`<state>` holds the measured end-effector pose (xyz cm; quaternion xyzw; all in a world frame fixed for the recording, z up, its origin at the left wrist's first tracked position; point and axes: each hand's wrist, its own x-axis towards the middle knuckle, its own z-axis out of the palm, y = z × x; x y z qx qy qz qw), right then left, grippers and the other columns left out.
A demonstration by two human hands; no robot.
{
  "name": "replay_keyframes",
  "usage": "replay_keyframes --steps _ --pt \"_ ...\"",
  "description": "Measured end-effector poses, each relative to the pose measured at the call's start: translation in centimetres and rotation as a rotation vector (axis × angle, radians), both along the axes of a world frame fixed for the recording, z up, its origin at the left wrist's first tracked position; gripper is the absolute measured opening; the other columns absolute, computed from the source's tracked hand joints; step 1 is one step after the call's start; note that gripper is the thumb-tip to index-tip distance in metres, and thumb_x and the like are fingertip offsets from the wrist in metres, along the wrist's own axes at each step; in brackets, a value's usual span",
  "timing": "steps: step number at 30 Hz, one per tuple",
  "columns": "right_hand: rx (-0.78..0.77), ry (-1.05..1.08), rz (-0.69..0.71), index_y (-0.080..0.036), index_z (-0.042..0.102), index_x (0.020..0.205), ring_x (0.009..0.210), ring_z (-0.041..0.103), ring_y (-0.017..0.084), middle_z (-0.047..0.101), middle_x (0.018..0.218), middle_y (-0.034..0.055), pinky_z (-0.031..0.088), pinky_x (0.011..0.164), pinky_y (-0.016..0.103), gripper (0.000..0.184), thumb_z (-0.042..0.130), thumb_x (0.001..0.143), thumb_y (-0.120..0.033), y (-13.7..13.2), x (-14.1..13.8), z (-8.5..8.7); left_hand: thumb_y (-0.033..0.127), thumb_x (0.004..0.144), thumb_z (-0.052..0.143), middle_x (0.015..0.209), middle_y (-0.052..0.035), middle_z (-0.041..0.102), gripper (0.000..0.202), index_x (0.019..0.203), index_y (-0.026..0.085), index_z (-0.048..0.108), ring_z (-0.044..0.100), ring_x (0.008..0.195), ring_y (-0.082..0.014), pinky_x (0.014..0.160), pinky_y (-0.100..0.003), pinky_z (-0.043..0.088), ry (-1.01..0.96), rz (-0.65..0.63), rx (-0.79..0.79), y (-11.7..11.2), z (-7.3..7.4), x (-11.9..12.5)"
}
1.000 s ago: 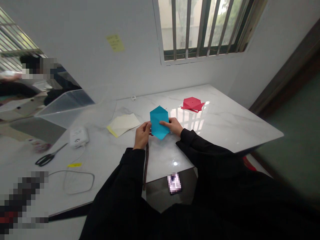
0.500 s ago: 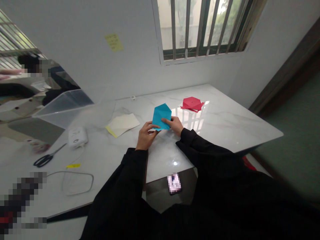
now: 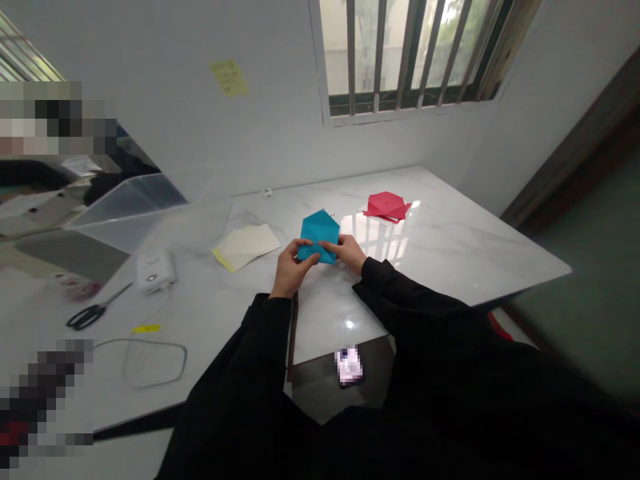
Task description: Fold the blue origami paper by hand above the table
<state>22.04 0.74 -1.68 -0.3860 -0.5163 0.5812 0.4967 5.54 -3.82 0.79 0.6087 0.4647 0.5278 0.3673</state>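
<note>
while both forearms reach forward in black sleeves (image 3: 400, 283) and draw together over the white table (image 3: 440, 247), the left hand (image 3: 293, 270) slants up from the lower left and the right hand (image 3: 351, 253) comes in from the lower right, its wrist bent slightly inward. between them is a sheet of blue paper (image 3: 320, 229), its pointed end facing away from the person. the left hand pinches the paper's lower left part, with the index finger lying across the near face and the thumb along the bottom edge. the right hand grips the right side, its thumb laid flat on the near face and pointing left, close to the left fingers; its other fingers seem to curl behind the sheet, though the paper hides most of them. most of the blue sheet stands beyond the fingertips, on the far side from the person. to the left of the hands lie cream papers (image 3: 250, 245) with a yellow edge; farther off to the right sits a stack of red paper (image 3: 386, 204), well apart from both hands.
</note>
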Motion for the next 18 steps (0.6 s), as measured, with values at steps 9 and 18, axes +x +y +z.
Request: replay_keyframes --steps 9,18 --pt "-0.015 0.007 0.069 -0.013 0.067 0.079 0.054 0.052 0.010 0.063 0.064 0.0008 0.041 0.050 0.023 0.047 0.084 0.064 -0.054 -0.37 0.03 0.43 0.038 0.066 0.085 0.094 -0.0075 0.075 0.098 0.150 0.021 0.037 0.069 0.069 -0.0176 0.068 -0.030 0.057 -0.050 -0.030 -0.017 -0.14 0.16 -0.23" --pt "0.049 -0.002 0.057 -0.015 0.069 0.087 0.062 0.054 0.011 0.067 0.076 0.0022 0.042 0.053 0.022 0.046 0.077 0.071 -0.058 -0.22 0.37 0.52 0.040 0.066 0.085 0.078 -0.0047 0.072 0.088 0.141 0.016 0.048 0.065 0.061 -0.0172 0.062 -0.028 0.055 -0.004 0.091 -0.017 -0.02 0.13 -0.48"
